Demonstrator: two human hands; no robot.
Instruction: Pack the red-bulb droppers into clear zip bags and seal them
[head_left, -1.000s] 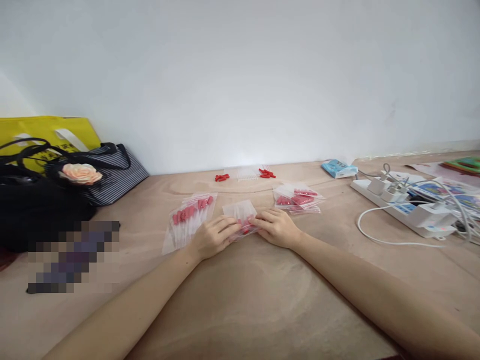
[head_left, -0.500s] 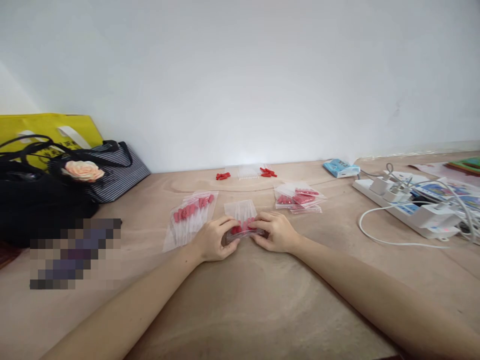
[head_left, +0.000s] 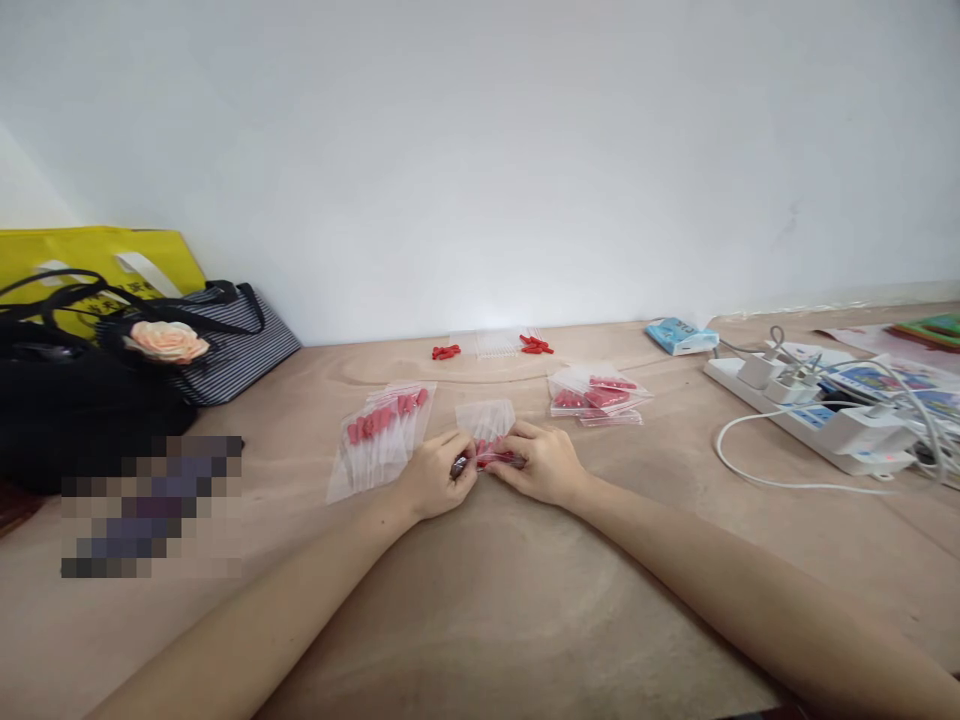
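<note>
Partly hidden under my fingertips, the small clear bag lies on the table between my left hand and my right hand; both hands pinch its near edge, and the red pieces inside show only as a blur, count not readable. Whether the bag's seal is closed I cannot tell. Just left of my left hand lies a row of filled bags, overlapping, touching the table. Beyond my right hand, slightly apart, sits a second pile of bags. Near the wall, two small heaps of loose red pieces flank a pale comb-like strip, too faint to identify. Far right: a white power strip with plugs and a looping cord, cut off by the frame edge. Far left: a black bag, a striped bag and a yellow bag behind; a pixelated patch lies in front of them.
</note>
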